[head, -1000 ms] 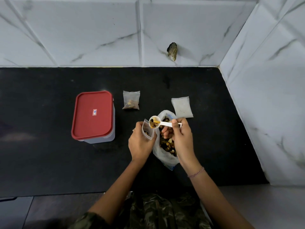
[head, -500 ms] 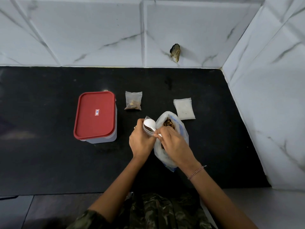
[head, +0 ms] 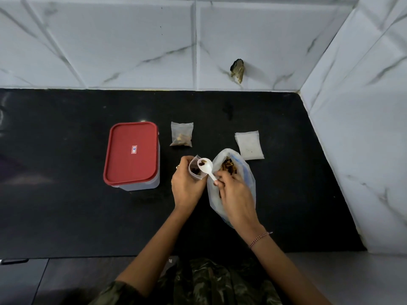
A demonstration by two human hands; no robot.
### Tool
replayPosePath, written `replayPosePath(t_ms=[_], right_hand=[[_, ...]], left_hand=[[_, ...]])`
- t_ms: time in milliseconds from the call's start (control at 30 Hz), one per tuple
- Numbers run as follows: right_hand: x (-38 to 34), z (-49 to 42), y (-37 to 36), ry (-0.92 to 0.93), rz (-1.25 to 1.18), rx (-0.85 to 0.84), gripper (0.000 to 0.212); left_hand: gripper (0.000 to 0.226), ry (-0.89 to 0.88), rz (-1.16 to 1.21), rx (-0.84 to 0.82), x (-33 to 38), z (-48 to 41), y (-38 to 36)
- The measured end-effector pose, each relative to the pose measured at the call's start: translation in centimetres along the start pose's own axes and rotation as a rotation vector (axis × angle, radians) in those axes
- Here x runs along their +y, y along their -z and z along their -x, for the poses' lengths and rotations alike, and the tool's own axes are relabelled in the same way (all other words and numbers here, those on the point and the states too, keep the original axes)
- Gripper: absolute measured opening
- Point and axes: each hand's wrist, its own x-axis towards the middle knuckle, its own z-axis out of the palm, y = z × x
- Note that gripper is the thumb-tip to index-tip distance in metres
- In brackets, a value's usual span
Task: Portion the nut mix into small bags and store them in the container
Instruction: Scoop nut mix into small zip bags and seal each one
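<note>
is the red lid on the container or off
On: the red lid sits flat over the container, covering its whole top.

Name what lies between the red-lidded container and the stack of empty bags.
Head view: one filled small bag on the black counter, nearer the container; the nut-mix bag opens beside the stack.

**Spoon turns bowl-up again**

The spoon (head: 205,166), heaped a second ago and then tipped over the small bag (head: 195,171), now faces up at the bag's mouth with only a few pieces left. The right hand (head: 235,194) pinches the handle closer in.
</note>
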Motion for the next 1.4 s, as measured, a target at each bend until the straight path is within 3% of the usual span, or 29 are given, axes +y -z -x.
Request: replayPosePath(t_ms=[167,300,400,600,900,967,1033,1100,1400], right_hand=[[-0.4,0.6,-0.2,-0.186,-0.243,0.039,0.016],[-0.8,1.0,-0.7,-0.230,-0.387,0.046,0.016],[-1.4,1.1,-0.6,-0.116,-0.267,0.107,0.017],[-0.2,0.4,-0.7,0.330,0.143,0.225,0.020],[1.0,0.0,0.1,0.499,0.209,0.200,0.026],[0.8,-0.3,0.0,0.419,0.063,0.182,0.020],[0.3,-0.6,0.5,0.148,-0.298,0.221,0.013],[0.0,-1.1,0.9,-0.062,-0.503,0.234,0.015],[0.4,-1.4,1.3,-0.295,-0.660,0.127,0.007]], left_hand=[[0.032,-0.036,0.042,-0.004,-0.7,0.0,0.6],[0.035,-0.042,0.056,-0.017,-1.2,0.0,1.1],[0.035,-0.042,0.015,-0.033,-1.3,0.2,1.3],[0.040,-0.034,-0.043,-0.013,-1.5,0.3,1.3],[0.037,0.012,-0.064,-0.035,-1.4,0.1,1.0],[0.036,0.022,-0.072,-0.040,-1.4,0.0,0.9],[0.031,0.011,-0.081,-0.050,-1.3,-0.1,0.8],[0.027,-0.005,-0.086,-0.047,-1.1,-0.2,0.8],[0.028,-0.042,-0.071,-0.045,-0.9,-0.6,0.5]])
